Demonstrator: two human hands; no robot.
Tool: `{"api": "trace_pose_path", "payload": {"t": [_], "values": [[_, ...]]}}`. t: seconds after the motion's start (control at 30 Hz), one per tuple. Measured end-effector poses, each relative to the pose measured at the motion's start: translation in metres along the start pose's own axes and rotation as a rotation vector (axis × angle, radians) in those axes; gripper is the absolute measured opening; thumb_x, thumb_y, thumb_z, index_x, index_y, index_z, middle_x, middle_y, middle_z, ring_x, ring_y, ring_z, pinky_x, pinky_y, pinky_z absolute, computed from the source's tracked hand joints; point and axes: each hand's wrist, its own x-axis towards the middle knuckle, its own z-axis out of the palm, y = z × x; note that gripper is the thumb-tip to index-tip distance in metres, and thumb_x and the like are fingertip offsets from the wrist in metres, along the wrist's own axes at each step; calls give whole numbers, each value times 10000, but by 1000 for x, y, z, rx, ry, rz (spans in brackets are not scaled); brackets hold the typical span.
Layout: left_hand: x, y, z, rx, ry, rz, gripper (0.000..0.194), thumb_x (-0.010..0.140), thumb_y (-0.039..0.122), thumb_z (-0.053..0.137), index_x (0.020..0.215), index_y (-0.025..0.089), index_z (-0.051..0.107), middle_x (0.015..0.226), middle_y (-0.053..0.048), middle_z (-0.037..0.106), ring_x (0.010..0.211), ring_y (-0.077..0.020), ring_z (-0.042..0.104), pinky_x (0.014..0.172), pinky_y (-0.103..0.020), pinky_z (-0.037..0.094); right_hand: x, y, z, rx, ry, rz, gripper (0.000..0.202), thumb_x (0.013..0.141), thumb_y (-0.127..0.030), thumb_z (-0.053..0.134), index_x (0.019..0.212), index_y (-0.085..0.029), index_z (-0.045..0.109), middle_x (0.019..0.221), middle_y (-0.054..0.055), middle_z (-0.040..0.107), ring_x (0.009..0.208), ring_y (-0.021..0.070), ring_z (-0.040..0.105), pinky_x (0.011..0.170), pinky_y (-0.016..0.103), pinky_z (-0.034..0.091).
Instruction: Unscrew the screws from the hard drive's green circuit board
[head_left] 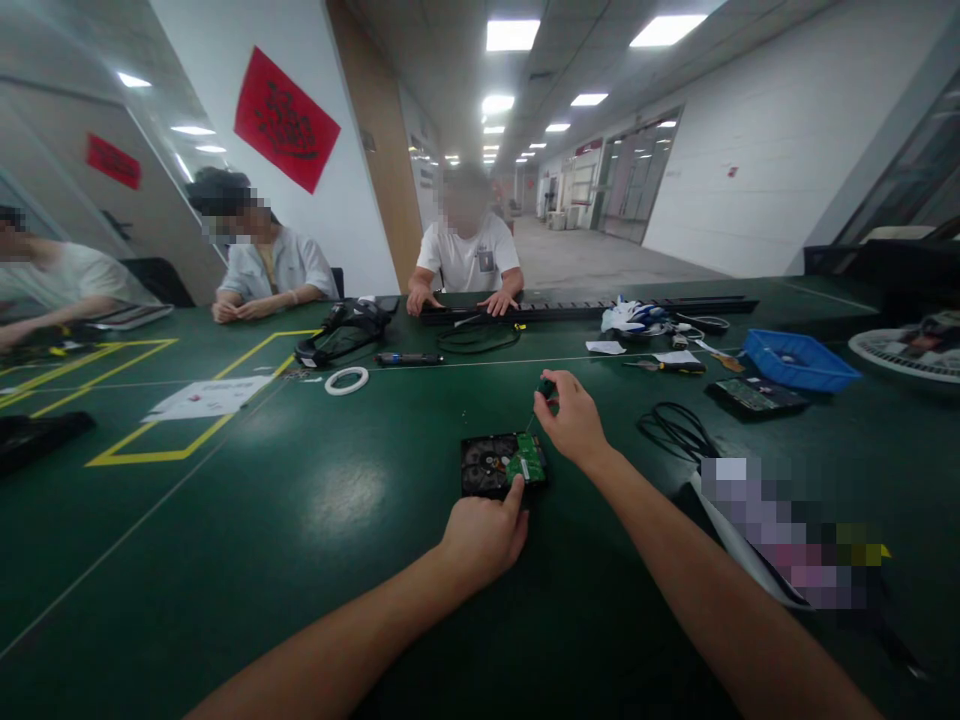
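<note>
A hard drive [487, 462] lies flat on the green table, its green circuit board [529, 455] facing up. My left hand [484, 540] holds it down at the near edge, index fingertip on the board and the other fingers curled. Above the drive's far right corner, my right hand [574, 418] is closed around the dark handle of a small screwdriver [546, 387]. Its thin shaft slants down to the board's edge; whether the tip sits in a screw is too small to tell.
Another hard drive [756, 396] lies at the right near a blue tray [799, 362]. A yellow-black screwdriver [675, 367], a black cable [675, 430] and a white tape roll [346, 381] lie around. Across the table a person [469, 250] rests both hands near a long black strip [577, 310].
</note>
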Motion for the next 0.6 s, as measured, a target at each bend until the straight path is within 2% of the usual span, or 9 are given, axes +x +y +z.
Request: {"api": "trace_pose_path", "payload": {"t": [0.2,0.43,0.6], "values": [[0,-1,2,-1,14,-3,568,976,369,420,1490,129,387,902,-141,734,754,-263,713,695,-378,538,0,0,-1,2,8,-1,304,904,-359,583,1165,-209,540,1136,127,608,892,253,640,788,409,560],[0,1,-4,6,13,6,568,977,358,401,1488,109,382,878,-140,734,753,-269,714,696,-385,543,0,-5,0,48,-20,4,286,924,-302,534,1192,-204,516,1128,111,634,871,225,651,777,376,555],[0,1,-5,-7,14,3,563,977,355,402,1486,114,387,886,-144,734,755,-275,714,696,-393,544,2,-5,-3,31,-51,-13,322,922,-403,576,1181,-215,542,1112,116,651,927,256,649,784,401,555]]}}
